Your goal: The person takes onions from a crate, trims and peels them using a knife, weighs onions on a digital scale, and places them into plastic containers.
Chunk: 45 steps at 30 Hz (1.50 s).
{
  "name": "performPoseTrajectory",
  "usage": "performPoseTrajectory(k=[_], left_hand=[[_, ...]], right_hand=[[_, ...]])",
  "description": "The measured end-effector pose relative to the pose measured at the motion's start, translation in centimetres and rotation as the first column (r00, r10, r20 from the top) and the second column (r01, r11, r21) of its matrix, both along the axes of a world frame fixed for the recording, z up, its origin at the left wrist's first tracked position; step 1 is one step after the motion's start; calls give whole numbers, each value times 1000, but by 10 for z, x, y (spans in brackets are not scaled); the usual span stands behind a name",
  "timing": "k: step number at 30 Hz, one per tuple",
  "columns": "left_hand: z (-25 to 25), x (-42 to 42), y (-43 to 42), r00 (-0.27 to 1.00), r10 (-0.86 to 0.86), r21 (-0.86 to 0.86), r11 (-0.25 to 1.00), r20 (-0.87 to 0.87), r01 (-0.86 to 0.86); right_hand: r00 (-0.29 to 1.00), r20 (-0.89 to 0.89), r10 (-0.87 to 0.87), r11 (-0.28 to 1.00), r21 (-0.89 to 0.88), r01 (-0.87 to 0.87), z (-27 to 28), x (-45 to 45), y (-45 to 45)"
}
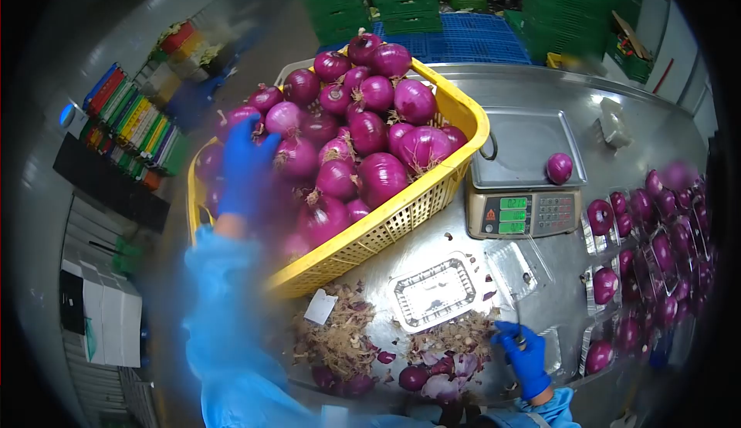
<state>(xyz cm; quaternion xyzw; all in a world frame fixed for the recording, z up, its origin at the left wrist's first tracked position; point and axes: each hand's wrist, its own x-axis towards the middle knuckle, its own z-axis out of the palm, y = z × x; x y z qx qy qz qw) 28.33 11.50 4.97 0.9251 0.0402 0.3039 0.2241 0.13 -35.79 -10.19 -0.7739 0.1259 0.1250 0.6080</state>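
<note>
My left hand [245,169], in a blue glove, reaches over the left side of a yellow crate [370,231] heaped with red onions [384,179]. Its fingers touch the onions there, thumb apart from the rest; whether it grips one is unclear. Lower right, my right hand [525,357], also gloved in blue, is just above the steel table with its fingers bent around something thin and dark that I cannot make out. Near it lie an empty clear tray [434,292] and a heap of roots and skins [451,339]. A single onion [559,168] rests on the scale [525,213].
Packed onion trays [629,274] line the table's right side. Clear lids [519,270] lie below the scale, and a stack of small trays [614,123] stands behind it. More trimmings [343,335] lie in front of the crate. Green crates [401,0] stand beyond the table.
</note>
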Motion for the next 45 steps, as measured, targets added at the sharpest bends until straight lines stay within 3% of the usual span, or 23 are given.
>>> performPoseTrajectory(k=[2,4,5,7,9,11,13,14,15,16,17,18,20,22,24,26,27,31,33,34,37,40,45], left_hand=[[-20,56,13,997,-4,202,979,73,-11],[-18,75,-3,985,124,300,950,-116,-85],[-28,90,5,963,160,341,937,-218,-78],[-37,101,4,926,290,603,792,-241,-91],[-42,100,7,951,266,474,865,-160,-163],[-28,76,-5,979,161,381,919,-124,-103],[-43,80,25,991,-18,233,972,130,-13],[-41,70,22,969,-148,43,989,197,142],[-31,55,21,925,-252,-139,944,283,299],[-9,24,7,911,-339,-468,782,234,411],[4,-10,-4,878,-427,-739,517,214,432],[-13,-36,24,928,-362,-454,814,90,362],[4,-96,-16,862,-500,-722,569,77,394],[15,-168,-103,737,-663,-935,165,131,314],[-5,-214,-136,720,-674,-766,547,-165,337],[-25,-255,-169,649,-707,-826,522,-280,212],[-32,-273,-181,596,-750,-910,408,-287,75],[-68,-313,-198,452,-832,-947,297,-321,-125],[-70,-321,-209,438,-847,-952,237,-300,-194],[-77,-327,-211,487,-832,-964,211,-264,-162],[-77,-335,-217,477,-845,-970,193,-242,-150],[-86,-340,-211,409,-877,-968,222,-252,-121],[-72,-346,-204,540,-754,-904,426,-374,-31]], right_hand=[[997,53,50,999,15,-51,7,-11,21],[981,173,91,995,20,-96,-3,-23,33],[990,119,78,996,32,-83,-5,-27,40],[999,-20,28,998,58,-27,-7,-44,48],[995,88,52,999,-3,-52,-11,-51,48],[988,130,81,995,-73,-72,-11,-61,48],[984,132,118,984,-152,-98,-13,-64,44],[981,160,106,980,-181,-76,-16,-66,43],[981,169,98,983,-169,-69,-13,-66,42],[979,179,94,985,-157,-66,-8,-61,41],[977,190,94,987,-144,-67,-4,-60,39],[970,218,105,983,-168,-68,-12,-62,36],[967,230,108,987,-141,-77,-3,-57,31],[960,268,81,997,-18,-79,3,-52,26],[938,319,138,990,-35,-134,17,-47,23],[901,357,245,969,-99,-224,35,-44,17],[872,365,326,945,-155,-288,44,-44,14],[763,420,491,867,-323,-380,43,-56,18],[749,349,563,803,-446,-396,41,-63,18],[741,323,589,778,-474,-412,42,-67,19],[719,323,615,743,-543,-392,41,-74,24],[739,393,548,804,-489,-337,21,-83,21],[860,284,424,885,-331,-327,-25,-114,-3]])
